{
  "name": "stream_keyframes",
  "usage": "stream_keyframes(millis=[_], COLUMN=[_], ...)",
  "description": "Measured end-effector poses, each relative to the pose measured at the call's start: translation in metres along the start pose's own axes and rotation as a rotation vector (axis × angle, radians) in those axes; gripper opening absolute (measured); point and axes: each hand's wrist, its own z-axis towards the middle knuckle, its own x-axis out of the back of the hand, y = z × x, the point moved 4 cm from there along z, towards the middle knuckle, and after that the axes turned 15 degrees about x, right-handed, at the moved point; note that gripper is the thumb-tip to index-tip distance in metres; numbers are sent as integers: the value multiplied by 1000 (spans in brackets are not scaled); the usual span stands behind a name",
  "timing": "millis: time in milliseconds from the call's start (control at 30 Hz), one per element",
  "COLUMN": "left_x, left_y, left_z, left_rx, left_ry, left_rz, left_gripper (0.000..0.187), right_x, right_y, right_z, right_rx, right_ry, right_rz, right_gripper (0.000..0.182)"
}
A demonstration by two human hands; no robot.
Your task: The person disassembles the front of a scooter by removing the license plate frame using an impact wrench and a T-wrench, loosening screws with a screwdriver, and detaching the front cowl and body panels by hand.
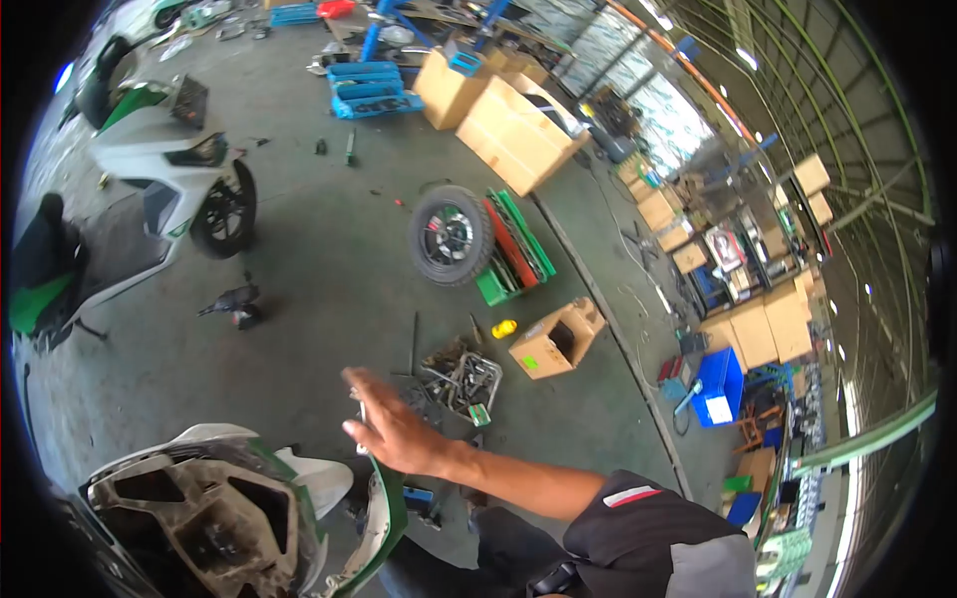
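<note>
light: glare from wall panels (670, 125) | floor (319, 204): dim, soft shadows | fisheye-curved edges, black corners

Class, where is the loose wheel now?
In the head view, the loose wheel is on the floor near the centre, just left of the green toolbox and higher in the picture than the right hand.

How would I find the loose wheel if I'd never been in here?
Look for the white scooter at the upper left, then go right to the open green toolbox. The loose wheel is right beside it. Unlike the scooter's front wheel, it isn't on any scooter.
</note>
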Motion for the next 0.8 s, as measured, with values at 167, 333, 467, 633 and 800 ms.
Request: stream_keyframes(millis=[167,333,467,633,800], left_x=[-131,-204,-223,-245,-242], left_y=[75,31,-10,-21,-27], left_z=[-157,-290,-358,-399,-387], left_rx=[-325,-738,-1043,-914,-702], left_ry=[-159,-369,-531,-764,-751], left_rz=[-294,148,442,486,618], left_gripper=[39,48,49,68,78], right_x=[73,58,76,99,121], right_y=[6,42,73,91,178], right_z=[-150,-336,-422,-472,-537], right_rx=[72,-51,-168,-302,-450], right_ry=[-170,-260,-2,-80,-306], right_rz=[-96,67,-18,14,-83], right_gripper=[70,69,54,34,37])
